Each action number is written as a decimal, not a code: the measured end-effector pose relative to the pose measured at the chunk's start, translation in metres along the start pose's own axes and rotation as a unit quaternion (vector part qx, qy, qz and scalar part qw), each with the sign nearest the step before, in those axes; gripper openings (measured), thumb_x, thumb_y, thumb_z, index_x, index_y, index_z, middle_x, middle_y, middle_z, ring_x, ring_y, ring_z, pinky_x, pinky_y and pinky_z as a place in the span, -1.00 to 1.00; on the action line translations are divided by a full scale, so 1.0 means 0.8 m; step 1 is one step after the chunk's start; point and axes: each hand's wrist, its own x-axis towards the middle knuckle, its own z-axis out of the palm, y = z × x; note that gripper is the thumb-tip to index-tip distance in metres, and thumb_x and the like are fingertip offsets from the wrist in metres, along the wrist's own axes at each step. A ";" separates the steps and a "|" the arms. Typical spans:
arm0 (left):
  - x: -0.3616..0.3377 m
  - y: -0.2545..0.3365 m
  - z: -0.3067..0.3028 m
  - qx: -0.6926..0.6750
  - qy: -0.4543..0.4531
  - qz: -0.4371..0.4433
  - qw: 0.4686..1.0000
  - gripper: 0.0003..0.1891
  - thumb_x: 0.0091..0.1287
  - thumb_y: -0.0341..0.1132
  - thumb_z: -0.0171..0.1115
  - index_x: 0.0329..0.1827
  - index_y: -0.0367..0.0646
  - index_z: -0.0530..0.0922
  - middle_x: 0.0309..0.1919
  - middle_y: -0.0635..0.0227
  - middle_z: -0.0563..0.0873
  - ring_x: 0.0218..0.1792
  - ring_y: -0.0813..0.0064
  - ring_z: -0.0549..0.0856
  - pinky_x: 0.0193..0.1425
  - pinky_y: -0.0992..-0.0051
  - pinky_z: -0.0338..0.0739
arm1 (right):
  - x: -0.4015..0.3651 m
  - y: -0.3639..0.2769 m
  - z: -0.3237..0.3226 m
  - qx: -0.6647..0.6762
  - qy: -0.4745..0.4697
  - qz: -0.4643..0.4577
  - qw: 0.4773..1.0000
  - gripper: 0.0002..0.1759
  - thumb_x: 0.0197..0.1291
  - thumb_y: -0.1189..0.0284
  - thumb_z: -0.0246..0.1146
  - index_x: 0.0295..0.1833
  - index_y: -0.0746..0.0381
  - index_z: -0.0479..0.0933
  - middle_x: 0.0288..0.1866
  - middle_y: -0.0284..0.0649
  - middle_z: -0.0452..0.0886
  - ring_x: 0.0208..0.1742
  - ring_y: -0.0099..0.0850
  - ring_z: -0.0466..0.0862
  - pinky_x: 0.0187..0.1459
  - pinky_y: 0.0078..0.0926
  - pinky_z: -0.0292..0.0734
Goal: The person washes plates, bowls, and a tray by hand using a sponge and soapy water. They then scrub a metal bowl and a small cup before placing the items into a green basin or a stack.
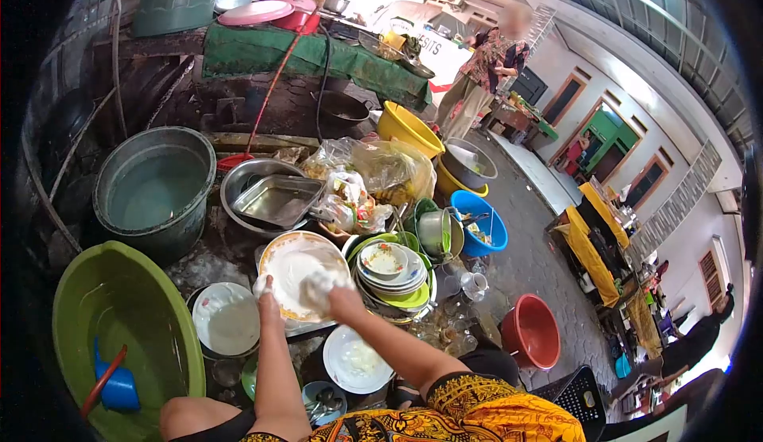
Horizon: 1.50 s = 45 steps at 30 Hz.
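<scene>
My left hand point(268, 299) grips the left rim of a soapy white plate point(296, 263) with an orange patterned edge. On the plate's right side, my right hand point(342, 303) presses a foamy white sponge point(319, 285) against its surface. Right of the plate is a stack of dishes, topped by a small flowered bowl point(385, 258). Below my right forearm lies a white plate with suds point(358, 360). Another soapy white dish point(226, 318) is left of my left hand.
At the left are a green tub point(171, 315) with a blue dipper point(119, 386) and a dark water bucket point(208, 172). Bagged scraps point(393, 164) lie ahead. A blue basin point(486, 223) and red basin point(531, 332) are right. A person point(493, 64) stands farther back.
</scene>
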 end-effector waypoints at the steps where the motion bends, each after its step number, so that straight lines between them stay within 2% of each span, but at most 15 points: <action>1: -0.011 0.009 0.013 -0.001 -0.002 -0.035 0.999 -0.51 0.19 -0.06 0.09 0.08 -0.20 0.36 -0.06 0.27 0.52 -0.09 0.36 0.52 0.00 0.35 0.40 | 0.012 -0.002 -0.030 -0.001 -0.037 0.096 0.995 -0.65 -0.01 0.28 0.11 -0.03 -0.03 0.44 -0.19 -0.08 0.54 -0.24 -0.17 0.57 -0.24 -0.23 0.46; 6: -0.016 -0.012 0.036 0.133 -0.036 -0.039 0.990 -0.28 0.14 0.19 0.02 0.21 -0.19 0.23 0.08 0.27 0.43 0.02 0.35 0.45 0.05 0.36 0.36 | 0.060 -0.009 -0.013 -0.010 0.149 0.016 0.989 -0.41 0.09 0.32 -0.03 0.29 0.01 0.08 -0.14 0.00 0.51 -0.22 -0.01 0.55 -0.16 -0.13 0.43; 7: -0.019 -0.015 0.040 0.113 -0.029 -0.058 0.991 -0.27 0.13 0.20 0.01 0.21 -0.18 0.25 0.06 0.28 0.44 0.00 0.38 0.47 0.02 0.39 0.38 | 0.060 -0.030 -0.023 0.054 -0.048 0.062 0.995 -0.40 0.07 0.31 -0.01 0.29 -0.01 0.07 -0.15 0.10 0.48 -0.19 0.04 0.52 -0.09 -0.10 0.38; 12: -0.025 -0.007 0.034 0.021 -0.028 -0.084 0.996 -0.43 0.12 0.10 0.12 0.04 -0.17 0.38 -0.18 0.33 0.57 -0.18 0.40 0.56 -0.11 0.41 0.46 | 0.006 -0.069 0.002 0.047 0.002 -0.060 0.997 -0.66 -0.16 0.37 0.18 -0.17 0.20 0.49 -0.38 0.11 0.49 -0.33 -0.03 0.54 -0.23 -0.18 0.44; 15: -0.010 -0.001 0.017 -0.030 -0.045 -0.036 0.998 -0.50 0.14 -0.03 0.14 0.05 -0.17 0.36 -0.12 0.31 0.53 -0.10 0.40 0.51 -0.03 0.37 0.41 | -0.014 -0.021 0.002 0.007 -0.072 -0.097 0.993 -0.59 -0.10 0.32 0.18 -0.01 0.00 0.44 -0.38 0.06 0.49 -0.35 -0.07 0.54 -0.28 -0.17 0.44; 20: -0.004 -0.005 0.020 0.009 -0.038 -0.009 0.999 -0.41 0.17 0.10 0.04 0.13 -0.14 0.30 -0.02 0.29 0.47 -0.02 0.36 0.47 0.04 0.31 0.36 | 0.046 0.024 -0.020 -0.070 0.066 0.074 0.993 -0.73 0.00 0.43 0.02 -0.16 0.12 0.52 -0.37 -0.07 0.56 -0.30 -0.19 0.58 -0.26 -0.24 0.47; 24: -0.038 -0.001 0.063 0.057 -0.006 -0.131 0.990 -0.27 0.15 0.30 -0.18 0.17 -0.12 0.27 0.03 0.30 0.45 0.00 0.33 0.47 0.07 0.29 0.35 | 0.065 -0.028 -0.012 -0.010 -0.046 0.054 0.997 -0.81 -0.07 0.48 0.02 -0.41 0.32 0.52 -0.39 0.02 0.55 -0.31 -0.13 0.58 -0.24 -0.23 0.46; 30: 0.002 -0.018 0.008 0.033 -0.048 0.005 0.998 -0.45 0.19 0.10 0.00 0.09 -0.13 0.36 -0.03 0.34 0.50 -0.05 0.39 0.50 0.02 0.39 0.39 | -0.005 -0.059 -0.032 0.064 -0.002 -0.145 0.987 -0.58 -0.01 0.30 0.08 -0.01 0.24 0.39 -0.24 0.07 0.50 -0.30 -0.09 0.57 -0.25 -0.20 0.46; 31: 0.010 -0.013 -0.001 -0.013 0.006 -0.081 0.997 -0.54 0.23 -0.05 0.00 0.09 -0.16 0.34 -0.08 0.27 0.54 -0.08 0.37 0.52 0.01 0.39 0.41 | -0.004 -0.037 -0.026 0.024 -0.041 -0.114 0.992 -0.59 0.00 0.31 0.08 0.00 0.20 0.41 -0.23 0.03 0.51 -0.32 -0.12 0.58 -0.28 -0.21 0.47; 34: 0.009 -0.001 0.002 0.033 -0.039 0.007 0.999 -0.39 0.16 0.13 0.03 0.10 -0.19 0.35 -0.03 0.28 0.50 -0.05 0.40 0.48 -0.02 0.37 0.40 | 0.018 0.010 -0.038 -0.126 -0.108 0.025 0.986 -0.67 0.00 0.36 0.05 -0.06 0.14 0.48 -0.23 -0.04 0.53 -0.39 -0.21 0.60 -0.36 -0.25 0.50; 36: 0.032 -0.023 -0.009 0.116 0.032 -0.073 0.990 -0.28 0.12 0.27 -0.06 0.10 -0.20 0.35 -0.04 0.26 0.50 -0.06 0.39 0.48 -0.04 0.37 0.40 | 0.048 0.020 -0.037 -0.115 -0.022 0.112 0.987 -0.73 -0.02 0.43 0.03 -0.17 0.16 0.53 -0.28 -0.03 0.53 -0.39 -0.22 0.60 -0.34 -0.26 0.50; 38: -0.032 0.012 0.058 0.168 0.020 -0.046 0.984 -0.14 0.06 0.39 -0.17 0.15 -0.23 0.31 0.01 0.21 0.46 -0.02 0.37 0.44 0.00 0.36 0.36 | 0.066 0.014 -0.013 -0.092 0.118 0.063 0.987 -0.78 -0.04 0.46 0.03 -0.25 0.20 0.52 -0.29 0.02 0.52 -0.37 -0.20 0.59 -0.32 -0.26 0.49; 39: -0.019 0.004 0.047 0.210 0.061 -0.176 0.960 -0.07 0.03 0.44 -0.21 0.23 -0.23 0.20 0.09 0.16 0.39 0.09 0.33 0.37 0.10 0.36 0.27 | 0.071 0.004 -0.007 -0.079 0.072 0.022 0.994 -0.74 -0.05 0.47 0.03 -0.19 0.19 0.51 -0.28 0.05 0.51 -0.36 -0.17 0.59 -0.31 -0.26 0.49; 41: -0.060 0.026 0.089 0.271 0.084 -0.109 0.953 -0.13 0.09 0.39 -0.24 0.22 -0.23 0.21 0.12 0.16 0.36 0.08 0.39 0.39 0.15 0.42 0.22 | 0.055 -0.023 0.011 -0.058 0.012 -0.022 0.998 -0.69 -0.05 0.48 0.03 -0.13 0.18 0.49 -0.28 0.08 0.50 -0.34 -0.14 0.58 -0.29 -0.25 0.48; 45: -0.020 0.004 0.039 0.019 -0.050 -0.053 0.997 -0.47 0.19 0.01 0.06 0.08 -0.22 0.36 -0.11 0.31 0.54 -0.13 0.42 0.54 -0.04 0.46 0.42 | 0.005 -0.064 -0.008 0.036 0.045 -0.133 0.989 -0.58 -0.08 0.45 0.07 0.01 0.13 0.42 -0.33 0.06 0.51 -0.36 -0.10 0.56 -0.29 -0.21 0.46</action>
